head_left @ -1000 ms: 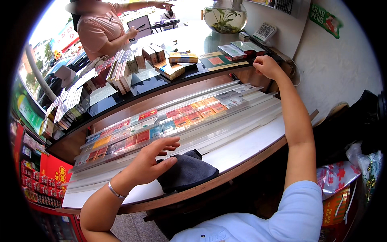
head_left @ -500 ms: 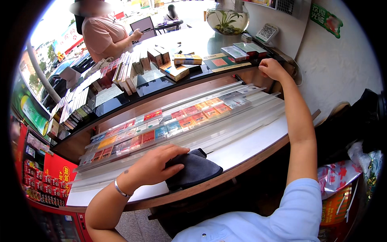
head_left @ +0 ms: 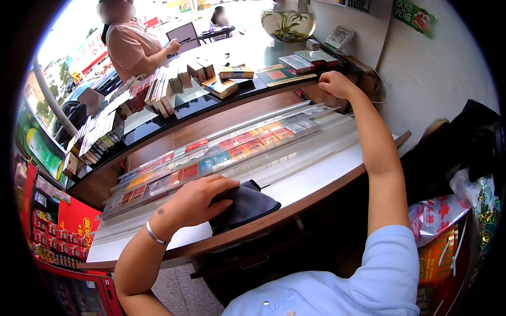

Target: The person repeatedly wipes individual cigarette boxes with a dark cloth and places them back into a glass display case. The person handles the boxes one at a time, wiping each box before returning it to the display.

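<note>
My left hand (head_left: 199,199) grips a folded dark grey cloth (head_left: 245,206), thumb and fingers on it, at the front of a pulled-out display tray (head_left: 311,181). Rows of small colourful packs (head_left: 247,145), which look like cigarette packs, lie in the tray under clear plastic strips. My right hand (head_left: 337,86) is closed, its fingers curled at the right end of the black counter edge. Whatever those fingers hold, if anything, is hidden. Close by on the counter lie a few flat boxes (head_left: 297,63) and a dark green card (head_left: 284,75).
Upright packs (head_left: 161,92) line the counter, with yellow boxes (head_left: 235,72) beside them. A fishbowl (head_left: 288,25) and a code stand (head_left: 338,38) are at the back. Across the counter stands a person in pink (head_left: 134,45) with a phone. Bags (head_left: 437,217) crowd the right.
The view has shifted slightly. More brown board shows between the counter and the packs, so the tray appears further out. My left hand keeps its hold on the cloth.
</note>
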`<state>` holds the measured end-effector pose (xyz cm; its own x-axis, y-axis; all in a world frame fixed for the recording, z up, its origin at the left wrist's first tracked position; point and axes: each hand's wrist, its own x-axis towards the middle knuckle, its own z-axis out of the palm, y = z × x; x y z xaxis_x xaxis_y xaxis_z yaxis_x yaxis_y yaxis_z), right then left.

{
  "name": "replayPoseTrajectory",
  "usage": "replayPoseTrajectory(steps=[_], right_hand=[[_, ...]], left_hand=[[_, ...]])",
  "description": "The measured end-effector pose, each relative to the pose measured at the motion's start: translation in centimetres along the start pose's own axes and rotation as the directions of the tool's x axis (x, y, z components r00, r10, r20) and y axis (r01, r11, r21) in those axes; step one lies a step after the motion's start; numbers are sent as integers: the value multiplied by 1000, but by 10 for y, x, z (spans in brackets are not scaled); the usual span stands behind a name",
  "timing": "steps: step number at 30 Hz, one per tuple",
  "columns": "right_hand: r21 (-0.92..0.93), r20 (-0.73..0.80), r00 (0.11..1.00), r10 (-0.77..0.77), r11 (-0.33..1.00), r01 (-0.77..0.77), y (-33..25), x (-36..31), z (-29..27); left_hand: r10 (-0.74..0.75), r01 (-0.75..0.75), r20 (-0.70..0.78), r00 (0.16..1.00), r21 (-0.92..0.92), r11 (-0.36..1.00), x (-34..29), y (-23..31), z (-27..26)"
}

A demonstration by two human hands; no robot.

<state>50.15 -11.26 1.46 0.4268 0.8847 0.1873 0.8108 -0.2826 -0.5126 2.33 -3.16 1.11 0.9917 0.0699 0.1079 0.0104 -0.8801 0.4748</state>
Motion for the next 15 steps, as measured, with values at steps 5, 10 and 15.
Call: replayPoseTrajectory(steps=[5,10,15], right_hand=[[29,55,998,3,1000,-5,-2,1,4],[8,105,994,-6,1000,5,-3,2,6],[-5,177,983,-53,999,54,-13,3,4]], left_hand=[[-9,9,4,1000,5,1000,2,0,4],[15,-15,2,1000,17,1000,3,-1,6],[23,-23,2,1000,26,999,4,-2,7]])
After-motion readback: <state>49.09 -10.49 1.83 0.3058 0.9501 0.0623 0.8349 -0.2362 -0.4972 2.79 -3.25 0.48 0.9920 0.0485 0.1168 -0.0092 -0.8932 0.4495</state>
